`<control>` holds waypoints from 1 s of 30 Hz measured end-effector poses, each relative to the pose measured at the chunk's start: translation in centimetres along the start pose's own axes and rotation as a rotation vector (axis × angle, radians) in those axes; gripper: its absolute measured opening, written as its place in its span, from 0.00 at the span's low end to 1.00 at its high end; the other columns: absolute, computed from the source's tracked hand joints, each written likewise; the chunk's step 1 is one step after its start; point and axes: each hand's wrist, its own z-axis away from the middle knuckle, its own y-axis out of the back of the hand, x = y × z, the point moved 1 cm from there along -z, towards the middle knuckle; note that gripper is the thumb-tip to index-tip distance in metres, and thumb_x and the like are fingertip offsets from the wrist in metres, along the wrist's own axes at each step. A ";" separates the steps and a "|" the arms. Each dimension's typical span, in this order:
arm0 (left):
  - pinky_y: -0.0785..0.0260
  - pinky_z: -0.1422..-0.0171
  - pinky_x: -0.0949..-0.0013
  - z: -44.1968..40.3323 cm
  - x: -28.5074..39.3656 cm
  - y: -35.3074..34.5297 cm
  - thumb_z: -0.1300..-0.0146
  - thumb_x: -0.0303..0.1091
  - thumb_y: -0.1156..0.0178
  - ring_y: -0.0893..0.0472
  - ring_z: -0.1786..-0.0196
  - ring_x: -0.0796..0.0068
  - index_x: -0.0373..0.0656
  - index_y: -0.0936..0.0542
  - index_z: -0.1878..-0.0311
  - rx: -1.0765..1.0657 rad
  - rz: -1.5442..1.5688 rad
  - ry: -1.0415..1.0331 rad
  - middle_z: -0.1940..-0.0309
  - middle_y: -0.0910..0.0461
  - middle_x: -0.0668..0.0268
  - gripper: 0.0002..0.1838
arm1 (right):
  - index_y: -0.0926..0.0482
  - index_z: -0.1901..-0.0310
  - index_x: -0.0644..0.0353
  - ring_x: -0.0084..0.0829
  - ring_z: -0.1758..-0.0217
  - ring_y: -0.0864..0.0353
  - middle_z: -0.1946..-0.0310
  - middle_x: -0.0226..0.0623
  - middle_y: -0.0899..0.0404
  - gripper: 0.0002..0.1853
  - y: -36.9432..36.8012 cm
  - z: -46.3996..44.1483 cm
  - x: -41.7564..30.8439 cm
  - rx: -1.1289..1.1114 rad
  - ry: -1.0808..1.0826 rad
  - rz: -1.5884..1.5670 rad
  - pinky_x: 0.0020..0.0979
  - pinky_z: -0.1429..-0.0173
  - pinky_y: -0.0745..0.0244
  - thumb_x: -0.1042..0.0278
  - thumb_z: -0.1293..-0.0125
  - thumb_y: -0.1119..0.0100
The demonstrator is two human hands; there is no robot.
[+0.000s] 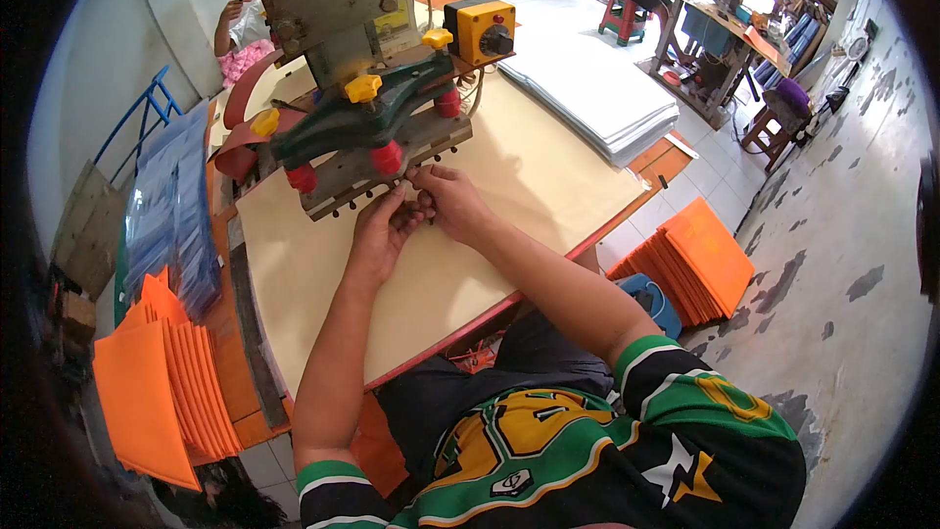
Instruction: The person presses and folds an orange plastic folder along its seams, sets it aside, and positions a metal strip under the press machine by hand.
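Observation:
A press machine stands before me with a dark green bracket [362,118] above a flat metal bar [343,176]. Small dark bolts line the bar's front edge. My right hand [452,201] is at that edge, its fingers closed in a pinch around something too small to make out. Close beside it, my left hand [380,230] has its thumb and fingers drawn together at the same spot; what they hold is hidden. Red collars [387,159] and yellow knobs [363,88] sit on the bracket. Under both hands lies a cream sheet [470,264] covering the worktable.
A yellow control box [480,29] is at the machine's right, near stacked white sheets [597,98]. Orange folded pieces are piled at left [162,382] and right [685,264]. Clear plastic sheets [171,206] lie at the left. Another person's arm [225,29] shows behind the machine.

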 end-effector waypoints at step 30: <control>0.30 0.68 0.74 7.4 3.0 0.2 0.32 0.40 0.32 0.22 0.72 0.81 0.34 0.20 0.35 0.091 -0.834 0.050 0.71 0.21 0.71 0.27 | 0.21 0.40 0.63 0.18 0.72 0.30 0.69 0.25 0.25 0.16 1.4 4.5 -2.6 -0.119 -0.160 0.413 0.23 0.69 0.35 0.66 0.24 0.38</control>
